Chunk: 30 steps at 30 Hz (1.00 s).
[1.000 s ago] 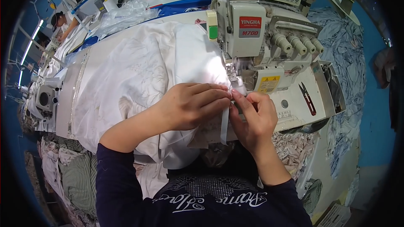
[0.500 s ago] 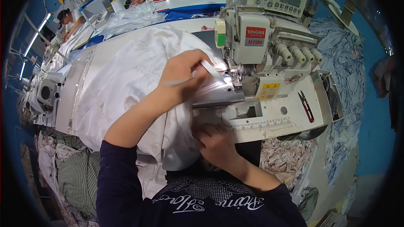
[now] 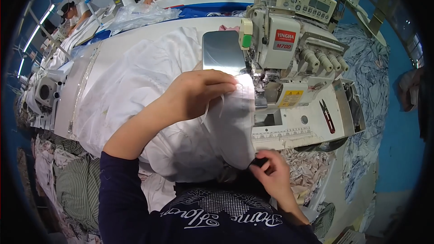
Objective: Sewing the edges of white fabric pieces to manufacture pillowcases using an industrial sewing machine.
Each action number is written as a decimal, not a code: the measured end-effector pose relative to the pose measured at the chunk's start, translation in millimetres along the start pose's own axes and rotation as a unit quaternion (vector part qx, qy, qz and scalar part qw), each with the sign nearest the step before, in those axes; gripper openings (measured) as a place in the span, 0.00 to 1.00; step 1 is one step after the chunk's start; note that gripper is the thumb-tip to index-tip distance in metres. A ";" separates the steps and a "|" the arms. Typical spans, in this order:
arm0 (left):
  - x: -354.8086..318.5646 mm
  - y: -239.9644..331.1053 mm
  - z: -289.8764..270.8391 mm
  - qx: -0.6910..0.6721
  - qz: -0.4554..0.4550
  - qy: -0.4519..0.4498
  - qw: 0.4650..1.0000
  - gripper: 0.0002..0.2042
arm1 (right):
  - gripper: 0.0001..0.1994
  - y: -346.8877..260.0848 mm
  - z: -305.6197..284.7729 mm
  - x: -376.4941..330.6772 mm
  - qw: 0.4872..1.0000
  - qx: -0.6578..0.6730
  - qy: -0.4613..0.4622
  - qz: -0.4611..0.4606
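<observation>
A big heap of white fabric (image 3: 135, 86) covers the sewing table and hangs over its near edge. My left hand (image 3: 196, 92) lies flat on top of it, pinching its edge next to the needle area of the white overlock sewing machine (image 3: 289, 49). A strip of the same fabric (image 3: 235, 126) hangs down from that hand. My right hand (image 3: 271, 174) is low at the table's front edge, fingers closed on the bottom end of that strip, with something small and dark between them.
Small black thread snips (image 3: 327, 115) lie on the machine's white base at the right. Fabric scraps (image 3: 307, 171) pile under the table. Striped cloth (image 3: 77, 180) is heaped at the lower left. Another person (image 3: 72, 11) works at a far table.
My right hand has dropped from the needle area to the table's front edge, drawing the fabric strip down. My left hand slid up toward the presser foot and stays there.
</observation>
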<state>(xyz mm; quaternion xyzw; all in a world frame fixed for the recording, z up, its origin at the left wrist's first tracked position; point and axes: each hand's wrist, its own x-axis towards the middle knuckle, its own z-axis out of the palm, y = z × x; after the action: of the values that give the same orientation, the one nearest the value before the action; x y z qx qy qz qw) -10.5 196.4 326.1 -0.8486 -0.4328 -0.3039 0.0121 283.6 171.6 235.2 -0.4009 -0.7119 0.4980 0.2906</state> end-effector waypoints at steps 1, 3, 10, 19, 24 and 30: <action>-0.4 3.4 -0.7 0.008 -0.028 0.000 1.000 0.19 | 0.21 -5.4 6.4 0.3 0.996 0.059 0.055 0.030; -1.8 6.6 -2.2 0.014 -0.055 -0.001 0.998 0.20 | 0.20 -21.5 25.4 17.8 0.990 0.106 0.090 0.007; -0.8 24.2 -7.9 -0.010 -0.013 -0.048 0.999 0.22 | 0.08 -7.0 26.8 28.5 0.975 0.119 -0.125 0.144; 10.8 29.7 14.7 0.059 0.008 -0.046 0.997 0.23 | 0.17 -31.5 9.8 48.4 0.965 0.232 -0.055 0.104; 14.2 35.0 21.3 0.083 -0.021 -0.024 0.996 0.23 | 0.12 -31.2 11.4 71.0 0.943 0.329 -0.007 0.052; 15.8 38.9 23.0 0.084 -0.035 -0.016 0.996 0.22 | 0.07 -23.4 14.7 73.2 0.941 0.332 -0.006 0.058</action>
<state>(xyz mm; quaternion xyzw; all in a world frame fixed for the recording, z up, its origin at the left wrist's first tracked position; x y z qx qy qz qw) 36.9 190.0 325.1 -0.8335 -0.4867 -0.2532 0.0659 227.8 223.3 253.4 -0.3190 -0.4834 0.7243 0.3741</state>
